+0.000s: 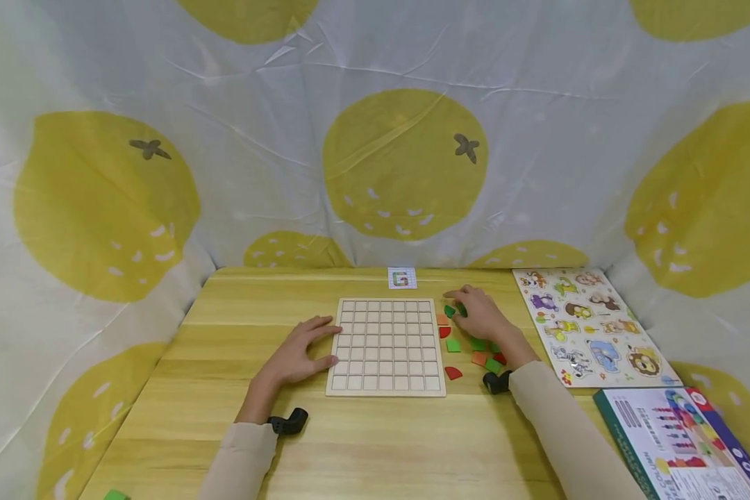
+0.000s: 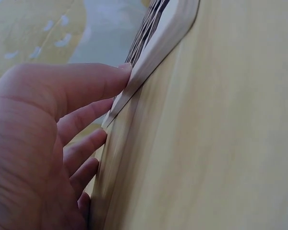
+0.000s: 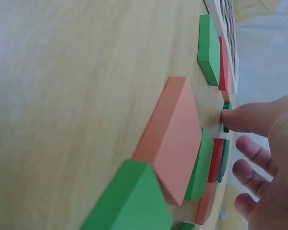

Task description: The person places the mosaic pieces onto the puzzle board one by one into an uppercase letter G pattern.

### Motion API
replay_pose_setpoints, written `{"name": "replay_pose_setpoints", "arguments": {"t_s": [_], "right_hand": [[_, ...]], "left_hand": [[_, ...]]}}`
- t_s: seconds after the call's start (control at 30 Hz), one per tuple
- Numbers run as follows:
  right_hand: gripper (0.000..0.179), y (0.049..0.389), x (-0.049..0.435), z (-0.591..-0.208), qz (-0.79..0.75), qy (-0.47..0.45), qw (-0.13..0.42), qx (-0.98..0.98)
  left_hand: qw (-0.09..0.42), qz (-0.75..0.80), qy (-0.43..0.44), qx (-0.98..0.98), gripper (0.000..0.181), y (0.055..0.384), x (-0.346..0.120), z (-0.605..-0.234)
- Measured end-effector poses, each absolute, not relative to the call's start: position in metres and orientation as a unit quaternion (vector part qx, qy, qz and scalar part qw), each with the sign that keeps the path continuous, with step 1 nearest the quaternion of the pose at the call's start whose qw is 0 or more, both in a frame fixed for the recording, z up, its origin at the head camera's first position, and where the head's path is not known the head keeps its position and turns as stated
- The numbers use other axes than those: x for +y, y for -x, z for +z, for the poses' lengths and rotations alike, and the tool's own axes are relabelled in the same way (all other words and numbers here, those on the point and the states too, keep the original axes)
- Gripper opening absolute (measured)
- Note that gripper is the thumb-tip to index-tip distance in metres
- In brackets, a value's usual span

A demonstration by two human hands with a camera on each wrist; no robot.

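A light wooden board (image 1: 384,391) with a grid of square recesses lies flat on the table. At its left edge is my left hand (image 1: 296,354), thumb and fingers spread; the left wrist view shows the thumb (image 2: 93,81) against the rim. My right hand (image 1: 480,316) reaches over loose coloured pieces just right of the board. In the right wrist view its thumb (image 3: 252,117) touches a small dark green piece (image 3: 226,127), while the other fingers stay apart from it. Nearby lie a red quarter-round piece (image 1: 453,373), a green square (image 1: 453,346) and an orange piece (image 1: 479,358).
Behind the board sits a small card (image 1: 403,278) with a coloured letter G. To the right are an animal puzzle board (image 1: 556,347) and a printed box (image 1: 687,444). One green piece (image 1: 115,495) lies at the near left, and a lemon-print cloth (image 1: 406,167) hangs behind.
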State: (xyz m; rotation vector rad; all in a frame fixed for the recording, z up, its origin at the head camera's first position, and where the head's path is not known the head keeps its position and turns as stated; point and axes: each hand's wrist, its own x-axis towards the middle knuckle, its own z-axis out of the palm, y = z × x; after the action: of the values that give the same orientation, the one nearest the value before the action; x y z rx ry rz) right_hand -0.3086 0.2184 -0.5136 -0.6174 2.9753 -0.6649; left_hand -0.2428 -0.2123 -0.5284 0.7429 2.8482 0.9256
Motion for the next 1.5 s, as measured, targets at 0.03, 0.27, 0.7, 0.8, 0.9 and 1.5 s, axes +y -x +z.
{"name": "replay_pose_setpoints", "arguments": {"t_s": [0.03, 0.27, 0.7, 0.8, 0.9, 1.5], "right_hand": [[0.044, 0.309, 0.218, -0.513, -0.216, 0.204, 0.018, 0.955], [0.027, 0.310, 0.221, -0.514, -0.230, 0.211, 0.018, 0.950], [0.033, 0.306, 0.228, -0.517, -0.256, 0.178, 0.037, 0.950], [0.029, 0.308, 0.230, -0.519, -0.260, 0.184, 0.029, 0.948], [0.023, 0.309, 0.231, -0.520, -0.265, 0.186, 0.022, 0.946], [0.022, 0.304, 0.206, -0.507, -0.319, 0.203, -0.005, 0.926]], "left_hand": [[0.028, 0.300, -0.241, 0.923, 0.061, 0.243, -0.212, -0.529], [0.022, 0.298, -0.246, 0.922, 0.061, 0.248, -0.212, -0.530], [0.026, 0.297, -0.246, 0.922, 0.063, 0.242, -0.209, -0.530], [0.025, 0.295, -0.247, 0.923, 0.063, 0.242, -0.209, -0.530], [0.026, 0.298, -0.250, 0.921, 0.063, 0.242, -0.208, -0.529], [0.047, 0.310, -0.231, 0.921, 0.063, 0.243, -0.211, -0.528]]}}
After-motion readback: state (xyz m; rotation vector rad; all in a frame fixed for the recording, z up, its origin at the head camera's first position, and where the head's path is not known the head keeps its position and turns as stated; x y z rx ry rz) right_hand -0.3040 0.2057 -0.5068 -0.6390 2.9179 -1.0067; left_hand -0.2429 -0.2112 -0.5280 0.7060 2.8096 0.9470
